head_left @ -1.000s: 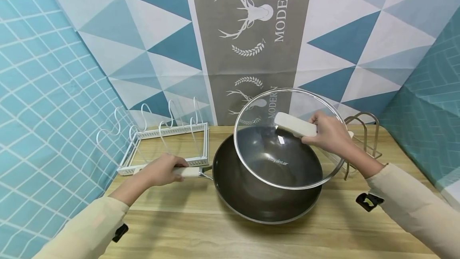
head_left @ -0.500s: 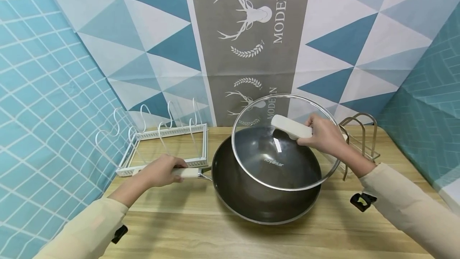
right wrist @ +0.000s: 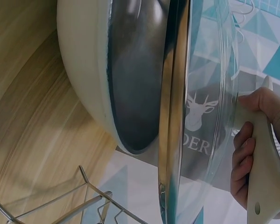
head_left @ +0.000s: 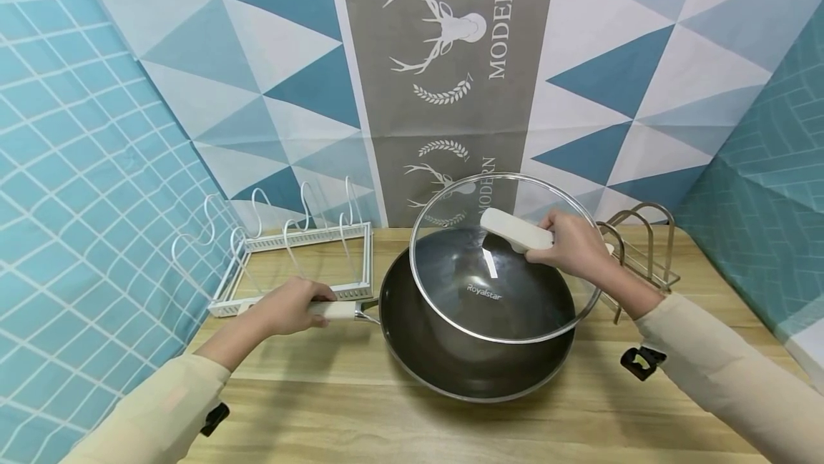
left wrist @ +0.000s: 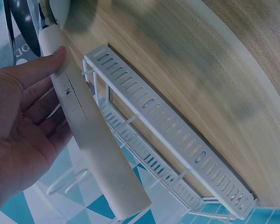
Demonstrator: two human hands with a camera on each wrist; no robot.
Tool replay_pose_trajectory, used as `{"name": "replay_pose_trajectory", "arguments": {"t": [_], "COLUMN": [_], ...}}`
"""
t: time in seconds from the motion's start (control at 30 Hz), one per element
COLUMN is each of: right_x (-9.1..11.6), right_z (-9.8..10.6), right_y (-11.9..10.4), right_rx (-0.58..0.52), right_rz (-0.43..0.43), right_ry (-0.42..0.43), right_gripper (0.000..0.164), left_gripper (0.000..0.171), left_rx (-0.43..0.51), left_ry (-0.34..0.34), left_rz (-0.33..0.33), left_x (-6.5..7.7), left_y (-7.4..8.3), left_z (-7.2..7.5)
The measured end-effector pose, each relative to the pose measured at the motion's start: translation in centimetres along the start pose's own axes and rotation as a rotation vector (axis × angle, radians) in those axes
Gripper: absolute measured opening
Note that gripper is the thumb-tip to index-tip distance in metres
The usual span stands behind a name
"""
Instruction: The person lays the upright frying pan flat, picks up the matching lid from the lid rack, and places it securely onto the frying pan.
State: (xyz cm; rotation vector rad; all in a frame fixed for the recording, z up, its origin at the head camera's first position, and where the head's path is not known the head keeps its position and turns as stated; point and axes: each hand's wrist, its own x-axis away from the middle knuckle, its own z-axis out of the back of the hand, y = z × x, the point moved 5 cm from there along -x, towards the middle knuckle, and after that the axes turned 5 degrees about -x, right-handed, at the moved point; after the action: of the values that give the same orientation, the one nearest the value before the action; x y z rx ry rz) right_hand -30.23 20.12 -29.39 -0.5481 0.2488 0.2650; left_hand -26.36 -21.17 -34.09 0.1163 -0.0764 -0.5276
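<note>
A dark wok (head_left: 470, 367) with a pale outside (right wrist: 81, 60) sits on the wooden table. My left hand (head_left: 297, 305) grips its cream handle (head_left: 341, 309); in the left wrist view the thumb lies along the handle (left wrist: 95, 140) and the fingers curl beneath. Over the wok hangs a round glass lid (head_left: 450, 299) with a metal rim, tilted, overlapping most of the wok's mouth. My right hand (head_left: 569, 244) holds the lid by its long cream handle (head_left: 515, 228). From the side, in the right wrist view, a gap separates the lid's rim (right wrist: 172, 126) from the wok.
A white wire rack (head_left: 370, 257) stands at the left behind the wok handle, close to it. Behind my right hand is a bronze wire rack (head_left: 666, 249). Patterned wall covering (head_left: 450, 114) closes off the back; wooden tabletop (head_left: 360, 421) stretches along the front.
My right hand has brought the lid slightly left and downward, so it covers more of the wok. My left hand and the wok have stayed in place.
</note>
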Motion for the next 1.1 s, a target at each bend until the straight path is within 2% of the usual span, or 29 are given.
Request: {"name": "replay_pose_trajectory", "arguments": {"t": [0.43,1.1], "right_x": [-0.2,0.0], "right_z": [-0.4,-1.2], "right_y": [-0.4,-0.8], "right_rx": [0.003,-0.099], "right_rz": [-0.013,-0.080], "right_ry": [-0.015,-0.094], "right_gripper": [0.042,0.045], "left_gripper": [0.031,0.030], "left_rx": [0.010,0.012], "left_ry": [-0.015,-0.017], "left_rz": [-0.018,-0.010], "left_x": [-0.1,-0.1], "left_y": [0.1,0.2], "left_z": [-0.1,0.1]}}
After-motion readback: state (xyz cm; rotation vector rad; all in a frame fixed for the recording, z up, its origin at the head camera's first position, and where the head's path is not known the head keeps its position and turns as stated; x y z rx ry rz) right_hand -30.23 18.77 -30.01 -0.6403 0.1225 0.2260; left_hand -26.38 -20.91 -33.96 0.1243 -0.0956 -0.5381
